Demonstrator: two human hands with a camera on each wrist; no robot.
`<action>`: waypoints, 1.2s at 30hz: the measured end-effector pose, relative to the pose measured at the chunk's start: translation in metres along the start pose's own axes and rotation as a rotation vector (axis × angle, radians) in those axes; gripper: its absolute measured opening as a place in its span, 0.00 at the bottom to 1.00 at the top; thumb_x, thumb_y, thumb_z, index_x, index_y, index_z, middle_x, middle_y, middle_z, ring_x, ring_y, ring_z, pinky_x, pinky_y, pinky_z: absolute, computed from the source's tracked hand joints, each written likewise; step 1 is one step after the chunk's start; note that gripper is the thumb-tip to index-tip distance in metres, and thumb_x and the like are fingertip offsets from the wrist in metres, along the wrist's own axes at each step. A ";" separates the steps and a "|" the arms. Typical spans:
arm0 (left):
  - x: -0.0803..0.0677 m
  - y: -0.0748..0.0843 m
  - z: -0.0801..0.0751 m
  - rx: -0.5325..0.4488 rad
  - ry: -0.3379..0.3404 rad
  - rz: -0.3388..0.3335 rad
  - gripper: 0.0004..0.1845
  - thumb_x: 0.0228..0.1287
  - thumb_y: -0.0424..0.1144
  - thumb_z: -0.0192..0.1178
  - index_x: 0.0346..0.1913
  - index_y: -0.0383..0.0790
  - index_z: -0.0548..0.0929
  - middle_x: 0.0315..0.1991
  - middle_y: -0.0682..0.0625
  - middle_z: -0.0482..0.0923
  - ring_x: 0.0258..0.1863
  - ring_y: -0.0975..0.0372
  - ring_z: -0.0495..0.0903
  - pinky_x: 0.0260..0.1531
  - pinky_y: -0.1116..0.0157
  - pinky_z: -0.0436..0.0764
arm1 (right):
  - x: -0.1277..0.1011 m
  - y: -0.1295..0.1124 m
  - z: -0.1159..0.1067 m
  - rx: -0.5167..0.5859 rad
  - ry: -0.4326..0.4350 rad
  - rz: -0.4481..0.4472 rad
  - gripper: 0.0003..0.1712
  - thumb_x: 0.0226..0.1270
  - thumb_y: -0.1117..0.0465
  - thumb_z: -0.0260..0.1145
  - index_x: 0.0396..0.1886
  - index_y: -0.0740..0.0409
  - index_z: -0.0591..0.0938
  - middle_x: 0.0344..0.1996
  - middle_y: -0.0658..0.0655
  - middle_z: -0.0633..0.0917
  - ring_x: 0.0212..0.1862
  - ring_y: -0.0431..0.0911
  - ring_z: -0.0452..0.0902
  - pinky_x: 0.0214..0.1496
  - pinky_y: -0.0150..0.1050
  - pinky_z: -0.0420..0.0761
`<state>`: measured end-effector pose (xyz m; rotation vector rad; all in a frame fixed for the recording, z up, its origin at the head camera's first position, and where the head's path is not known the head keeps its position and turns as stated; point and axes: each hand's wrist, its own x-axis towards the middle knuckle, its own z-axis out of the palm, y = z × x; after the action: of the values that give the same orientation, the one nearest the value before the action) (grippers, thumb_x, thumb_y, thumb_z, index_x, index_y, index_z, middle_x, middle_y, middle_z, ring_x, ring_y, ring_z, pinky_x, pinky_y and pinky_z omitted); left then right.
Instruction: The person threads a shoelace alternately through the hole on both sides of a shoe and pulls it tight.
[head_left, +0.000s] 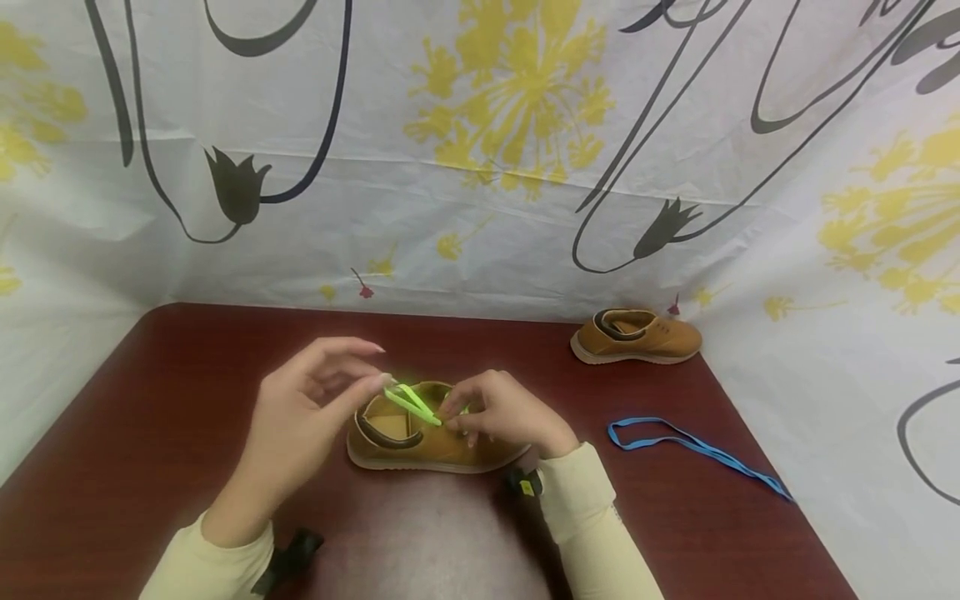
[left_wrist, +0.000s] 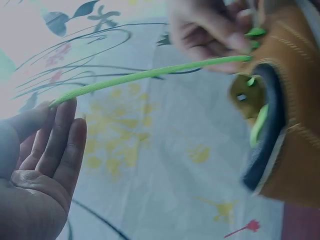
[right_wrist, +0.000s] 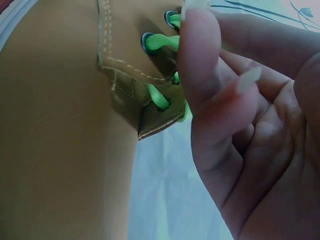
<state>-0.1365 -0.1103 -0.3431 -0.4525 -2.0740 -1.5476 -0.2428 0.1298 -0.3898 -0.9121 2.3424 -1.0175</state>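
Note:
A tan shoe (head_left: 420, 442) lies on its sole on the dark red table (head_left: 150, 417), partly threaded with a green lace (head_left: 411, 402). My left hand (head_left: 378, 381) is raised left of the shoe and pinches the free end of the lace, drawing it taut. The left wrist view shows the lace (left_wrist: 150, 74) stretched from my left hand (left_wrist: 50, 107) to the shoe (left_wrist: 295, 110). My right hand (head_left: 452, 414) rests on the shoe's front, its curled fingers pinching the lace at the eyelets. Close up, the right hand (right_wrist: 210, 60) sits beside the laced eyelets (right_wrist: 155, 42).
A second tan shoe (head_left: 637, 336) stands at the table's back right corner. A blue lace (head_left: 690, 446) lies loose on the right side. A patterned white sheet (head_left: 480, 167) hangs behind and beside the table.

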 end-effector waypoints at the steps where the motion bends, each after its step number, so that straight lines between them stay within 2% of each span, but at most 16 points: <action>1: 0.000 0.002 -0.003 0.010 0.000 0.012 0.17 0.57 0.22 0.70 0.49 0.36 0.83 0.32 0.52 0.88 0.33 0.69 0.87 0.37 0.74 0.84 | 0.000 0.000 0.000 0.001 -0.001 0.002 0.09 0.65 0.67 0.70 0.38 0.48 0.89 0.33 0.46 0.90 0.22 0.44 0.85 0.22 0.39 0.82; 6: -0.001 0.008 -0.012 0.023 -0.051 0.031 0.18 0.55 0.23 0.72 0.48 0.39 0.84 0.31 0.51 0.88 0.32 0.69 0.87 0.35 0.73 0.84 | 0.000 0.001 0.000 0.015 0.003 0.008 0.08 0.65 0.67 0.71 0.37 0.48 0.89 0.33 0.46 0.90 0.22 0.44 0.85 0.24 0.41 0.84; 9: -0.002 0.007 -0.016 0.005 -0.157 0.052 0.16 0.55 0.23 0.71 0.45 0.42 0.85 0.34 0.54 0.88 0.33 0.69 0.87 0.34 0.72 0.85 | -0.001 0.001 0.000 0.010 0.011 0.008 0.08 0.64 0.67 0.71 0.37 0.47 0.89 0.33 0.46 0.90 0.21 0.45 0.85 0.25 0.41 0.84; 11: -0.002 0.006 -0.019 -0.007 -0.279 0.098 0.15 0.56 0.25 0.72 0.42 0.46 0.86 0.35 0.57 0.88 0.33 0.70 0.86 0.34 0.72 0.84 | -0.001 0.001 0.000 0.003 0.018 0.007 0.08 0.64 0.66 0.72 0.37 0.47 0.89 0.33 0.46 0.90 0.21 0.45 0.85 0.26 0.41 0.84; 16: -0.003 0.000 -0.025 -0.048 -0.653 0.174 0.08 0.61 0.32 0.71 0.39 0.50 0.87 0.33 0.61 0.87 0.32 0.73 0.84 0.33 0.74 0.82 | -0.002 0.001 -0.002 -0.015 0.041 -0.008 0.08 0.65 0.66 0.71 0.38 0.48 0.89 0.32 0.46 0.90 0.22 0.44 0.85 0.25 0.39 0.83; 19: -0.005 -0.006 -0.024 -0.011 -0.840 0.111 0.04 0.64 0.35 0.69 0.36 0.50 0.88 0.31 0.62 0.86 0.32 0.77 0.82 0.33 0.74 0.83 | -0.002 0.002 -0.005 0.001 0.063 -0.022 0.08 0.67 0.66 0.69 0.41 0.50 0.89 0.31 0.48 0.90 0.23 0.45 0.85 0.26 0.39 0.83; 22: -0.006 -0.013 -0.022 0.059 -0.971 -0.006 0.06 0.61 0.34 0.69 0.31 0.51 0.88 0.28 0.65 0.84 0.31 0.79 0.82 0.36 0.74 0.83 | -0.003 0.002 -0.007 0.025 0.099 -0.029 0.07 0.68 0.65 0.68 0.43 0.53 0.89 0.32 0.51 0.90 0.23 0.44 0.85 0.27 0.39 0.84; 24: -0.007 -0.019 -0.018 0.102 -1.014 -0.061 0.07 0.58 0.33 0.69 0.29 0.51 0.88 0.26 0.66 0.83 0.30 0.80 0.81 0.36 0.74 0.83 | -0.003 0.003 -0.008 0.034 0.128 -0.034 0.06 0.68 0.64 0.69 0.43 0.55 0.88 0.32 0.54 0.90 0.23 0.44 0.84 0.28 0.39 0.85; 27: -0.009 -0.026 -0.013 0.146 -1.034 -0.101 0.09 0.55 0.31 0.70 0.27 0.52 0.88 0.24 0.68 0.82 0.28 0.80 0.80 0.35 0.74 0.82 | -0.003 0.004 -0.007 0.027 0.168 -0.039 0.06 0.68 0.63 0.69 0.42 0.55 0.88 0.33 0.55 0.90 0.23 0.42 0.83 0.29 0.38 0.85; 36: -0.013 -0.037 -0.003 0.237 -1.043 -0.221 0.10 0.50 0.32 0.74 0.22 0.53 0.87 0.20 0.68 0.82 0.24 0.79 0.79 0.29 0.74 0.78 | 0.001 0.003 -0.004 0.015 0.261 -0.044 0.05 0.68 0.61 0.70 0.41 0.53 0.89 0.33 0.54 0.91 0.23 0.42 0.83 0.29 0.37 0.85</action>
<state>-0.1451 -0.1238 -0.3786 -1.1443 -3.1183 -1.2497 -0.2473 0.1327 -0.3898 -0.8731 2.5316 -1.2364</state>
